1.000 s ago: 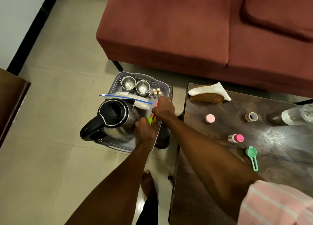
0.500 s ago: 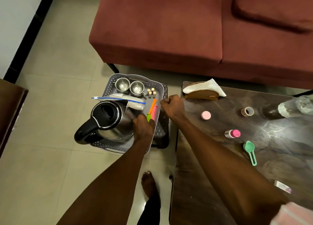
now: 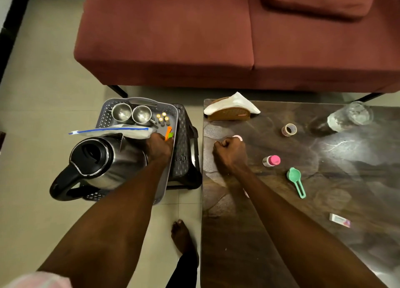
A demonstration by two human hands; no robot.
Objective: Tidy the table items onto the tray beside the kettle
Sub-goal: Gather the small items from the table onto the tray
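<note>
Curled into a loose fist, the right hand (image 3: 229, 155) is holding nothing I can see; it is hovering over the table (image 3: 303, 233), knuckles just short of the pink cap (image 3: 238, 137). A second ago that hand was over the tray (image 3: 173, 116), beside the spoons (image 3: 169, 133); it has since been swinging back across the gap to the table, so one delivery looks finished and the next pickup is starting. The left hand (image 3: 159, 147) is staying on the tray, next to the kettle (image 3: 104, 164), fingers bent down at the spoons; whether it is pinching them or only nudging them straight I cannot tell, since its fingertips are hidden.

On the tray already: two steel cups (image 3: 132, 114), four batteries (image 3: 162, 118), a zip bag (image 3: 121, 132) and the spoons. Waiting on the table: the cap, a pink-lidded bottle (image 3: 271, 160), a green scoop (image 3: 296, 181), a tape roll (image 3: 289, 129), a small packet (image 3: 339, 220), a glass (image 3: 350, 116) and a napkin holder (image 3: 230, 110). The cap, being nearest, is probably the right hand's next target. So the job is perhaps half done.
</note>
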